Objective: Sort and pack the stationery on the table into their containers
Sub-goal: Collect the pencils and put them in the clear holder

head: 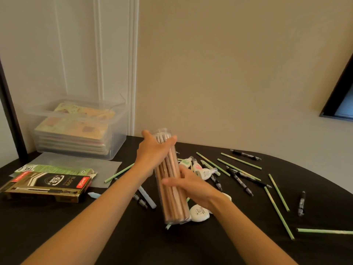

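Observation:
A clear plastic tube (172,197) filled with several wooden pencils is held above the middle of the dark table (57,226), tilted away from me. My left hand (152,152) wraps around its upper end near the lid. My right hand (193,186) grips the tube's middle from the right. Scattered on the table to the right lie several green pencils (278,192), black pens (239,180) and white correction tapes (199,213).
A clear plastic box (114,134) with stacked notebooks stands at the back left. In front of it lie a grey sheet (107,169), a green carton (57,167) and a black-and-gold pen box (47,186). A pale blue stick (146,196) lies under my left forearm.

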The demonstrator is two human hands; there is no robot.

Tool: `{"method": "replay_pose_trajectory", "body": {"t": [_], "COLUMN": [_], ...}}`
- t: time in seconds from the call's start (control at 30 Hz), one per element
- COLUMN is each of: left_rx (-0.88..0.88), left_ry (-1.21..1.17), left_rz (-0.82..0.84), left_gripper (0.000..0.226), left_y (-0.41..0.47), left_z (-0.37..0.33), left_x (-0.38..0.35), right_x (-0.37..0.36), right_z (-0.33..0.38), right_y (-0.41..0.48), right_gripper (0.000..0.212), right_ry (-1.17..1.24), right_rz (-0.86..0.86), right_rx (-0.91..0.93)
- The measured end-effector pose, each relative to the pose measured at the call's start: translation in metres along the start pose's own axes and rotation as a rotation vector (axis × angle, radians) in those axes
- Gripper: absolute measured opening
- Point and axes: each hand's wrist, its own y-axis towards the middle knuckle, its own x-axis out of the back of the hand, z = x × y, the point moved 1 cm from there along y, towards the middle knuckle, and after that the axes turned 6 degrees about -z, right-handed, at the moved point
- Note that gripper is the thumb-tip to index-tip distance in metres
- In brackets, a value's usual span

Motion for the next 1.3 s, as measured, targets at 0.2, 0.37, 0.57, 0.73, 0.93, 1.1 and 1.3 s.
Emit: {"method": "replay_pose_trajectory", "body": {"t": [0.2, 0.37, 0.57, 0.73, 0.93, 1.1, 1.3], "left_rx": [0.076, 0.006, -0.043, -0.061, 0.104, 0.287, 0.175], "left_ry": [-0.026, 0.702, 0.924, 0.986, 0.262, -0.199, -0.026], "left_rz": [0.085, 0.235, 0.354, 0.287, 0.090, 0.310, 0.390], "left_gripper": [0.031, 0.030, 0.054, 0.059, 0.059, 0.060, 0.054], "left_y": [0.037, 0.062, 0.076, 0.078, 0.072, 0.049, 0.024], "left_z": [0.012, 0.058, 0.098, 0.106, 0.065, 0.033, 0.020], "left_x": [0.003, -0.003, -0.027, -0.040, -0.025, -0.002, 0.012], "right_x": [0.024, 0.040, 0.064, 0.080, 0.081, 0.071, 0.057], "right_z": [0.009, 0.003, 0.005, 0.000, -0.005, -0.003, 0.003], "right_y": [0.019, 0.038, 0.045, 0.045, 0.040, 0.023, -0.003], "right_gripper": [0.043, 0.051, 0.053, 0.058, 0.063, 0.067, 0.066], "right_ry": [-0.073, -0.237, -0.361, -0.405, -0.536, -0.648, -0.818], "right_rz": [-0.186, -0.307, -0.462, -0.487, -0.536, -0.438, -0.419], "right_rx": [-0.011, -0.018, 0.041, 0.029, 0.094, 0.158, 0.241]}}
